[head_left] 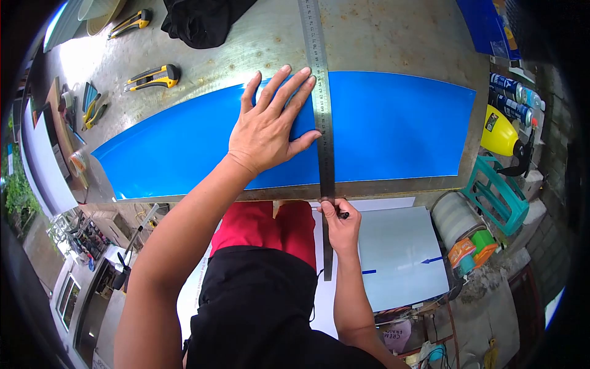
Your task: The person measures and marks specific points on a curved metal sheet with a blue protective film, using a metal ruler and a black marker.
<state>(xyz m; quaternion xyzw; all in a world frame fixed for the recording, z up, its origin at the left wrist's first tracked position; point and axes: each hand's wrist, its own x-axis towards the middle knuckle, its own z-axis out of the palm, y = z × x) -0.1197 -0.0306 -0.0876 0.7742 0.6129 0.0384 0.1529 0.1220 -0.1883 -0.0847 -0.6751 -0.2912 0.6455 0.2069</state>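
Note:
A long metal ruler [319,104] lies across a blue sheet [399,126] on the metal table and sticks out past its front edge. Spread flat on the sheet, my left hand [264,126] has its fingers apart, with fingertips and thumb against the ruler's left side. At the table's front edge my right hand [340,224] is closed around a dark pen [343,215], beside the ruler, its thumb and fingertips near the ruler's edge.
Two yellow utility knives [153,77] and pliers [95,115] lie at the left. Black cloth [200,21] is at the back. On the right are a yellow spray bottle [499,132], cans [507,84] and a green stool [495,190]. A pale panel [402,264] is below the table.

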